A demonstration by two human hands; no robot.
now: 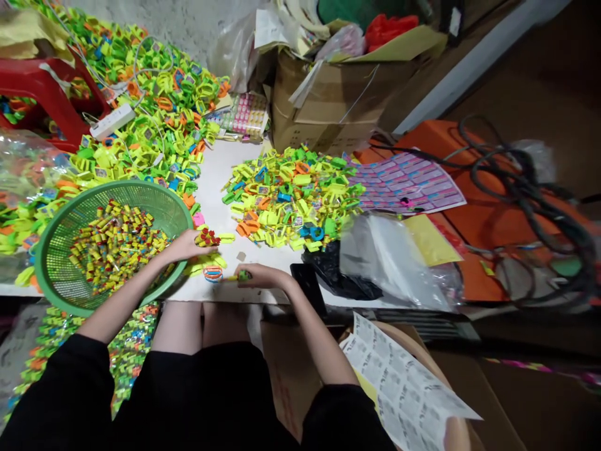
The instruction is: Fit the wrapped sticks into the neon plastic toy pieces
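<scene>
My left hand (184, 245), above the right rim of the green plastic basket (182, 203), is closed round several small yellow cylinders with red ends (206, 237). Loose yellow-and-red cylinders (117, 244) lie heaped inside the basket. At the table's front edge my right hand (263, 276) grips a thin tool-like object with a green and dark handle (243, 275); its exact kind is unclear. The thin end points left toward a small striped orange, blue and white round piece (213, 274) on the table. Yellow plastic pieces (197, 265) lie under my left hand.
A pile of bright plastic pieces (291, 200) lies ahead, with a larger heap (173, 119) behind the basket. A cardboard box (328, 94) stands at the back. A dark phone-like slab (307, 287), a black plastic bag (342, 275) and printed sheets (408, 181) are to the right.
</scene>
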